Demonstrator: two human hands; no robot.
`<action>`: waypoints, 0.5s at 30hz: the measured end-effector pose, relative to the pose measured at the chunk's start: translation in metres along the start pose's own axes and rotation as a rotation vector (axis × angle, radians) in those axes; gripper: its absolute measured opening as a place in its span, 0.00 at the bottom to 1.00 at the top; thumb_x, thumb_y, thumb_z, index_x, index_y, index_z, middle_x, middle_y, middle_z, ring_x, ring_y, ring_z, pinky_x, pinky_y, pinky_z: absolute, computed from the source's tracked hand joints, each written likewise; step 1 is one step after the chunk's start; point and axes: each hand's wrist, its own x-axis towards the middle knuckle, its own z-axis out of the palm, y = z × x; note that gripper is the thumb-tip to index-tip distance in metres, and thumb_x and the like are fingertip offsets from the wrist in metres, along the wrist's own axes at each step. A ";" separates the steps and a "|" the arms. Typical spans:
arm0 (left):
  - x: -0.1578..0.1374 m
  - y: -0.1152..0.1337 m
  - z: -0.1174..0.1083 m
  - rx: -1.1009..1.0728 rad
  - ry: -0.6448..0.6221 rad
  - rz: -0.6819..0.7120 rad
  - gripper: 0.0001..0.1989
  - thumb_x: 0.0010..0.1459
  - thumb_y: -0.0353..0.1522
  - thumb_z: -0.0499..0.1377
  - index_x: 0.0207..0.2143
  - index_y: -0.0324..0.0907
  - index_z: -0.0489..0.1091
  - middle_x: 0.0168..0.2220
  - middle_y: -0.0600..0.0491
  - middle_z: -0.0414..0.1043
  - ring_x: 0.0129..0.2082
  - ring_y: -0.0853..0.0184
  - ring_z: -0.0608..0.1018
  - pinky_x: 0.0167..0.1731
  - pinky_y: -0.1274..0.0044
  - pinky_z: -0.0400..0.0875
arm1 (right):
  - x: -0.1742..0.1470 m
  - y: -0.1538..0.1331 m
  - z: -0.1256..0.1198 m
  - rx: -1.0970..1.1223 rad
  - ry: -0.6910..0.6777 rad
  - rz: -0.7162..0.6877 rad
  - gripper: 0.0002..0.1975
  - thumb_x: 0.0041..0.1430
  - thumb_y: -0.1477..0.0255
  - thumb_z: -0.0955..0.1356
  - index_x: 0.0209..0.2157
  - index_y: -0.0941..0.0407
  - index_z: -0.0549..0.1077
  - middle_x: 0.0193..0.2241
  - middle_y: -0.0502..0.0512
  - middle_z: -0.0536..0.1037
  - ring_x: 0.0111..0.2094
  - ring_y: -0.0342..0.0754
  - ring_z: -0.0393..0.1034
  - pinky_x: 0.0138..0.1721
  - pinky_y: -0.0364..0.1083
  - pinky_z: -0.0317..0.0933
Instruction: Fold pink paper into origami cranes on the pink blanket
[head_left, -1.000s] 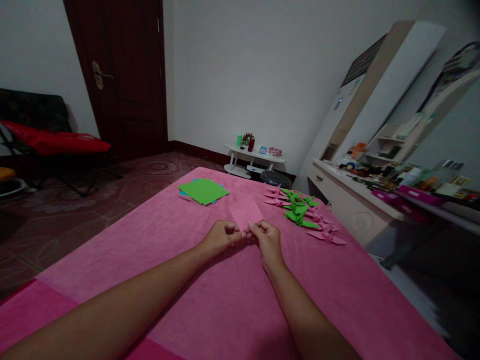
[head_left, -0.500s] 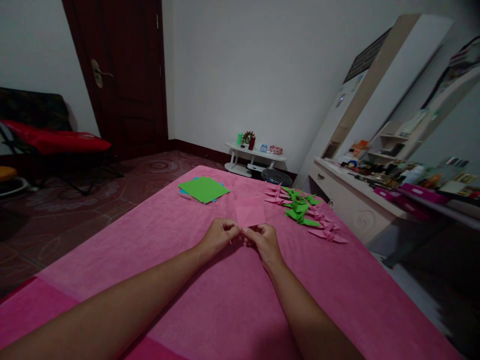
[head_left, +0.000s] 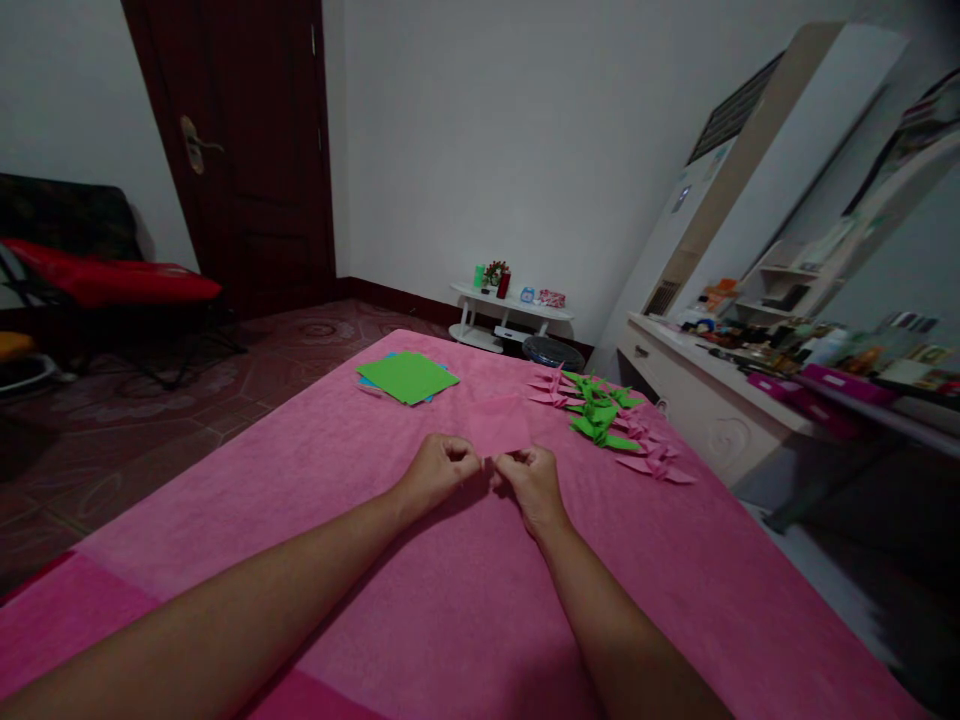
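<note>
A square of pink origami paper (head_left: pixel 501 424) spreads out just beyond my fingertips, nearly the same colour as the pink cloth (head_left: pixel 420 620) under it. My left hand (head_left: pixel 448 463) pinches the paper's near edge toward its left side. On the same edge, a small gap to the right, my right hand (head_left: pixel 529 478) is closed in a pinch too. Both hands' fingers hide the corners they grip. To the right lie several folded paper cranes, among them a green crane (head_left: pixel 600 427) and a pink crane (head_left: pixel 658 465).
A stack of square paper with a green sheet (head_left: pixel 407 377) on top lies at the far left of the cloth. Past the right edge stands a white dressing table (head_left: pixel 697 390) crowded with bottles. A low white shelf (head_left: pixel 510 303) stands by the back wall.
My fingertips have moved slightly apart along the paper's near edge, the right hand shifting a little to the right. The stack and the cranes stay put.
</note>
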 end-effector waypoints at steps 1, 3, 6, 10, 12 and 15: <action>0.000 0.000 0.000 -0.006 0.009 -0.006 0.11 0.46 0.31 0.52 0.15 0.36 0.65 0.15 0.56 0.64 0.15 0.75 0.64 0.17 0.83 0.55 | 0.000 0.000 -0.001 0.019 0.019 -0.003 0.05 0.42 0.73 0.66 0.18 0.59 0.69 0.11 0.47 0.69 0.12 0.40 0.61 0.13 0.39 0.55; 0.000 -0.001 -0.001 -0.018 0.019 -0.010 0.11 0.45 0.31 0.52 0.14 0.37 0.64 0.14 0.57 0.61 0.15 0.76 0.62 0.16 0.83 0.53 | 0.002 0.001 -0.005 0.038 0.035 -0.018 0.04 0.43 0.73 0.66 0.19 0.58 0.69 0.11 0.46 0.69 0.12 0.40 0.61 0.13 0.38 0.55; 0.000 -0.001 -0.002 -0.033 0.026 -0.016 0.11 0.45 0.31 0.53 0.14 0.37 0.64 0.13 0.58 0.59 0.14 0.77 0.60 0.16 0.83 0.51 | 0.003 0.002 -0.011 0.021 0.029 -0.052 0.04 0.44 0.73 0.66 0.19 0.58 0.68 0.12 0.46 0.69 0.13 0.40 0.61 0.14 0.38 0.55; 0.002 -0.003 -0.004 -0.055 0.035 -0.059 0.11 0.45 0.32 0.54 0.15 0.37 0.66 0.13 0.58 0.59 0.13 0.77 0.59 0.16 0.83 0.51 | 0.008 0.004 -0.022 0.023 0.075 -0.052 0.06 0.45 0.72 0.67 0.19 0.59 0.68 0.12 0.47 0.69 0.13 0.39 0.61 0.14 0.37 0.56; 0.003 -0.003 -0.005 -0.071 0.054 -0.086 0.11 0.45 0.33 0.54 0.15 0.37 0.67 0.13 0.58 0.60 0.13 0.77 0.60 0.15 0.83 0.51 | 0.011 0.004 -0.027 0.062 0.142 -0.044 0.06 0.45 0.70 0.67 0.21 0.58 0.69 0.13 0.46 0.69 0.14 0.39 0.62 0.15 0.37 0.56; 0.004 0.000 -0.006 -0.123 0.123 -0.095 0.10 0.46 0.32 0.54 0.17 0.36 0.68 0.13 0.56 0.63 0.14 0.76 0.63 0.16 0.83 0.53 | 0.013 0.003 -0.030 0.154 0.247 -0.034 0.08 0.46 0.68 0.68 0.22 0.58 0.69 0.13 0.45 0.68 0.15 0.40 0.63 0.16 0.37 0.56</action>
